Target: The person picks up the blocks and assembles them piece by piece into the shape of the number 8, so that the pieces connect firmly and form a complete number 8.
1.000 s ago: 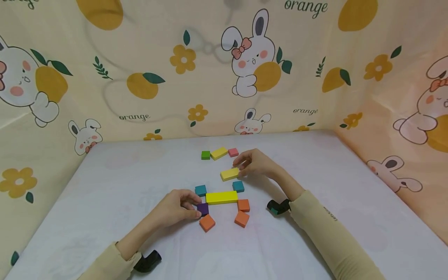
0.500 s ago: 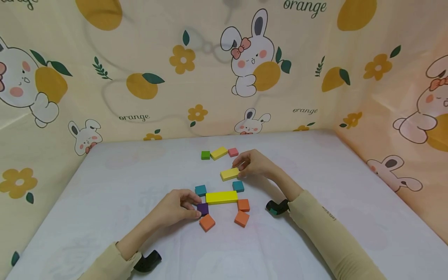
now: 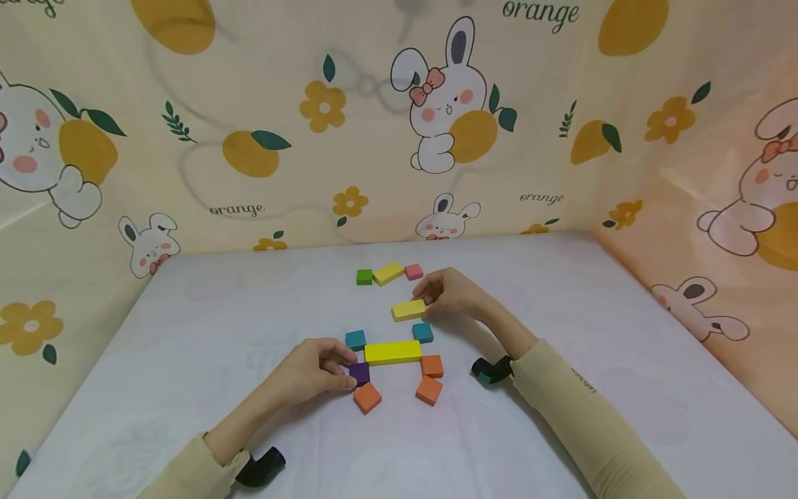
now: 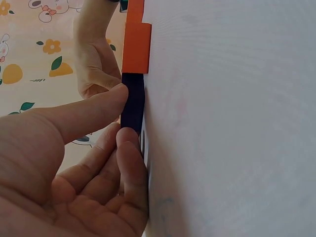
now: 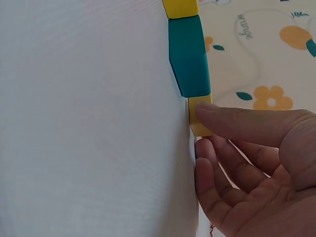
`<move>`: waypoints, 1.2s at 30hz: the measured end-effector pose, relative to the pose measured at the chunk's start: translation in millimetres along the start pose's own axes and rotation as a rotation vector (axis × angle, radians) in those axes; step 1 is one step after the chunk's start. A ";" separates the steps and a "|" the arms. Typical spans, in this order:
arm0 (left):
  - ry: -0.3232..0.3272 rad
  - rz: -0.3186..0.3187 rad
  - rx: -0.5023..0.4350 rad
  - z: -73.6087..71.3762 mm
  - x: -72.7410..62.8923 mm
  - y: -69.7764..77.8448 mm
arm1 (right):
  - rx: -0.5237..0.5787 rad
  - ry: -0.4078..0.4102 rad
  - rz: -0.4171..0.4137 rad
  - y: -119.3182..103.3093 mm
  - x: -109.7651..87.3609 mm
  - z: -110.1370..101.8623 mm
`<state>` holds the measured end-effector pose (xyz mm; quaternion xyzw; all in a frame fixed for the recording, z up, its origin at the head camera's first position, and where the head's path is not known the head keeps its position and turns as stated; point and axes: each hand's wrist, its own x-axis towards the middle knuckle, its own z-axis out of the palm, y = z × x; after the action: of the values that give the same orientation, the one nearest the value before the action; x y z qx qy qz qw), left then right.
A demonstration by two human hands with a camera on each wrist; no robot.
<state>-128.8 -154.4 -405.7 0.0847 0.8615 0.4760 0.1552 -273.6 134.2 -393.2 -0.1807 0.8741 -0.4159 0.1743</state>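
My left hand (image 3: 313, 371) pinches a small purple block (image 3: 359, 373) between thumb and fingers. The left wrist view shows the thumb on the side of the purple block (image 4: 132, 101), an orange block (image 4: 137, 48) beyond it. Farther back, my right hand (image 3: 454, 294) holds the right end of a light yellow block (image 3: 407, 310) with thumb and fingers. In the right wrist view the thumb lies on that yellow block (image 5: 201, 126), and a teal block (image 5: 190, 57) stands past it. A long yellow block (image 3: 393, 353) lies flat between the hands.
Teal blocks (image 3: 422, 333) sit near the long block's ends. Orange blocks (image 3: 367, 398) lie toward the front. At the back, a green block (image 3: 364, 277), a yellow block (image 3: 388, 274) and a pink block (image 3: 413, 271) form a row on the white table (image 3: 530, 443).
The whole head view has shifted slightly to the left. Both hands and the blocks keep their places relative to each other.
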 end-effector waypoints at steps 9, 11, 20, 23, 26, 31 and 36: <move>0.001 0.001 0.005 0.6 -1.1 -0.1 | -0.028 0.024 0.013 0.9 -0.4 0.8; 0.002 0.002 0.007 1.1 -0.8 -0.5 | -0.024 0.026 0.016 1.7 0.0 0.8; 0.009 -0.003 0.009 1.7 -0.1 -1.3 | -0.027 0.042 0.030 2.7 0.1 -0.6; 0.013 -0.002 0.005 1.9 -0.2 -1.8 | -0.028 0.051 0.039 1.0 -0.5 -0.7; 0.017 -0.002 -0.001 1.8 -0.7 -2.4 | -0.024 0.053 0.041 -1.1 -0.9 -0.8; 0.017 -0.003 -0.007 0.9 -1.3 -2.6 | -0.004 0.073 0.042 -4.4 -3.3 -4.7; 0.003 0.007 -0.004 -0.9 -0.8 -2.3 | 0.091 0.128 0.027 -10.3 -11.4 -12.5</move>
<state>-128.3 -156.5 -407.1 0.0869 0.8605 0.4783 0.1524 -267.5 141.7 -375.9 -0.1339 0.8659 -0.4636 0.1317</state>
